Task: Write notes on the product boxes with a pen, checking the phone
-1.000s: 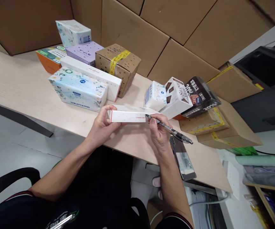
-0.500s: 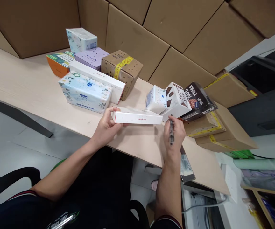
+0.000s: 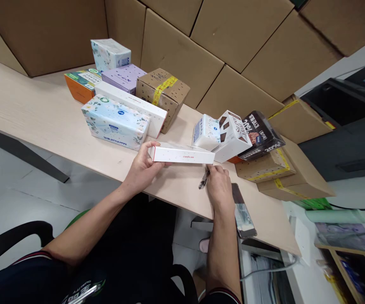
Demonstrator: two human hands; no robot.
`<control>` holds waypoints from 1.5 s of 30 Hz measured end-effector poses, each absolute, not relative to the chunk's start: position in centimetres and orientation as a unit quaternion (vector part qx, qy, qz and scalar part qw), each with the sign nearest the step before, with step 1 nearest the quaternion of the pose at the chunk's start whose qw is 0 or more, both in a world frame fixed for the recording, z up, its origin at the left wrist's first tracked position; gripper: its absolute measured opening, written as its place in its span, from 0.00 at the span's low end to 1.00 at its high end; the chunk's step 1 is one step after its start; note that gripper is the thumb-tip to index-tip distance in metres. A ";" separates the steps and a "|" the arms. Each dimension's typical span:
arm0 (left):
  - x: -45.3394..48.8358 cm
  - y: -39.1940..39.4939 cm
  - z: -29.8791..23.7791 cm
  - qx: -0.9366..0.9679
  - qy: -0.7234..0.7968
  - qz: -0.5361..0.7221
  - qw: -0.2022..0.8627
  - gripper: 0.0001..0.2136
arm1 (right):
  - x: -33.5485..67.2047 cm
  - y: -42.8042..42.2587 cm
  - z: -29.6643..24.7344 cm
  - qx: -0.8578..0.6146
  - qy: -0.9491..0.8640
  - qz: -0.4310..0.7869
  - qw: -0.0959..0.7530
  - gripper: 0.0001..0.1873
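My left hand [image 3: 143, 166] grips the left end of a long white box with red edges [image 3: 182, 154], which rests on the light wooden table [image 3: 36, 114]. My right hand [image 3: 219, 188] is closed on a dark pen [image 3: 203, 179], held low over the table just below the box's right end. A black phone [image 3: 243, 211] lies on the table right of my right wrist.
Tissue packs and boxes [image 3: 115, 122] crowd the table's back left. A small white pack, a white chocolate box [image 3: 233, 135] and a dark snack box [image 3: 260, 135] sit behind the long box. Taped cardboard parcels [image 3: 284, 173] lie at right. Large cartons [image 3: 214, 46] line the back.
My right hand turned the pen over and brought it down, from touching the box's right end to low over the table. The left hand kept its hold on the box.
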State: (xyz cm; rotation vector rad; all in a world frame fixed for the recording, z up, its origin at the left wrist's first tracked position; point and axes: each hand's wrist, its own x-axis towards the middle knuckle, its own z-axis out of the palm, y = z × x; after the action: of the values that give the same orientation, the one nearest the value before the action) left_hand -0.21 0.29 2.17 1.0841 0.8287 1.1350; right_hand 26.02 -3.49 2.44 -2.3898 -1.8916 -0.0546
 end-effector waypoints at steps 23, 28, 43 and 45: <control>-0.2 0.2 2.3 0.470 0.364 0.505 0.626 0.27 | 31.6 -14.9 0.2 -0.858 -0.453 -0.028 0.241 0.51; -0.2 0.2 2.3 0.465 0.366 0.505 0.628 0.28 | 30.3 -15.0 1.1 -0.816 -0.355 0.024 0.455 0.46; -0.1 0.2 2.0 0.467 0.353 0.506 0.633 0.27 | 19.9 -9.2 2.2 -0.412 -0.239 0.602 0.641 0.34; -0.1 0.2 2.0 0.466 0.350 0.509 0.634 0.27 | 19.3 -8.5 1.7 -0.371 -0.260 0.629 0.631 0.35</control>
State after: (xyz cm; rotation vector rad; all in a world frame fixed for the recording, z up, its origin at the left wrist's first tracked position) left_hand -0.08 0.22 1.96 1.0643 0.7995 1.1626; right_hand 19.28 -8.50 1.65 -0.8499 -0.5962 1.4399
